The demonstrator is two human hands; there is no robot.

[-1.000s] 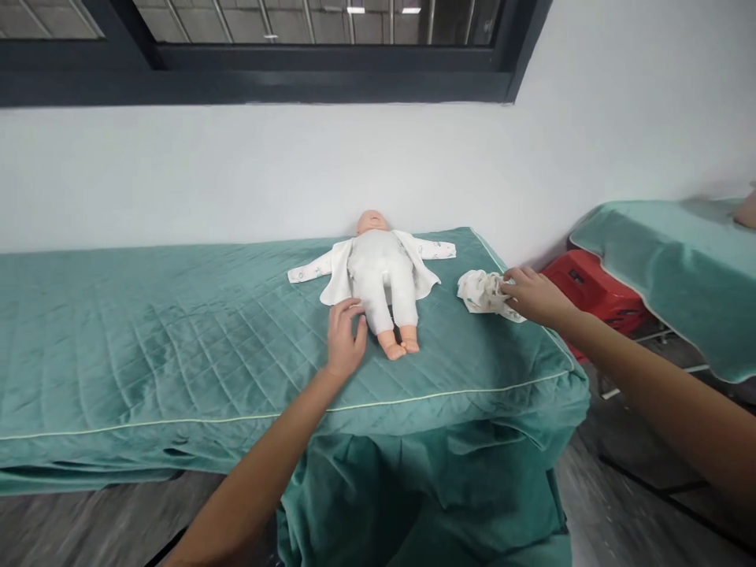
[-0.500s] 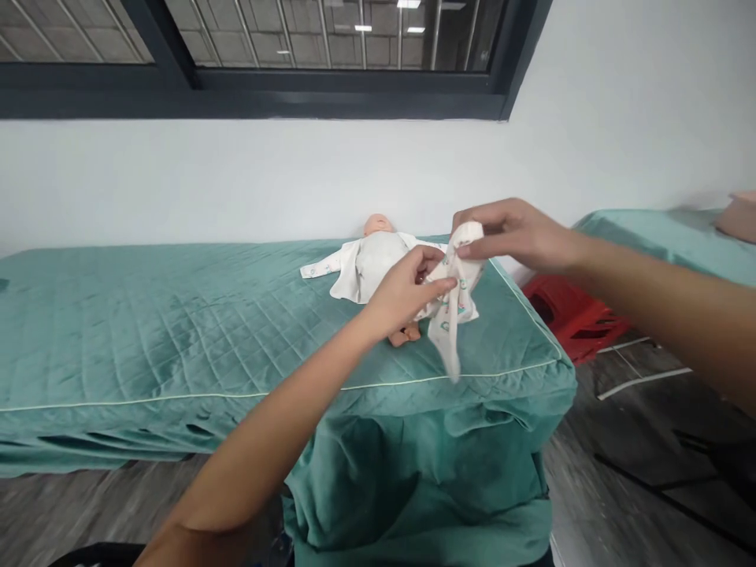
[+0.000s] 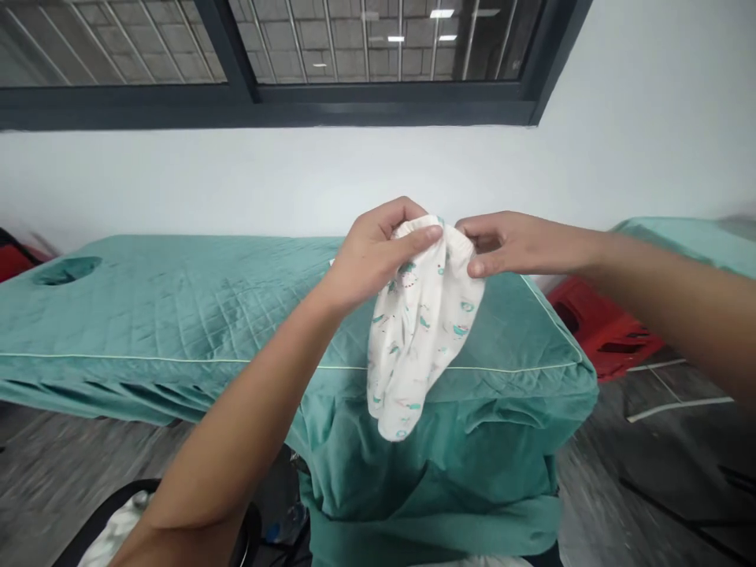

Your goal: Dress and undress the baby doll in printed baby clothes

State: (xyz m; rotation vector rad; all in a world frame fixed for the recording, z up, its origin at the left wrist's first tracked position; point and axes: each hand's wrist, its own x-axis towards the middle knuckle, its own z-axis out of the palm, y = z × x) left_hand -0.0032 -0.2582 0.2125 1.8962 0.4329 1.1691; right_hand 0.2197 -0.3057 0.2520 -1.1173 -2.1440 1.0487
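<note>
- The white printed garment [image 3: 422,323] hangs between and below the two hands, its long axis running downward and leaning slightly left, its lower end in front of the bed's near edge.
- The left hand [image 3: 375,252] is nearer its gathered top, thumb over the front, pinching it closed.
- The right hand [image 3: 513,244], thumb and fingers slightly parted, touches the upper right edge; whether it grips, I cannot tell.
- Behind: the green quilted bed [image 3: 177,307]; right, a red plastic object [image 3: 608,335].
</note>
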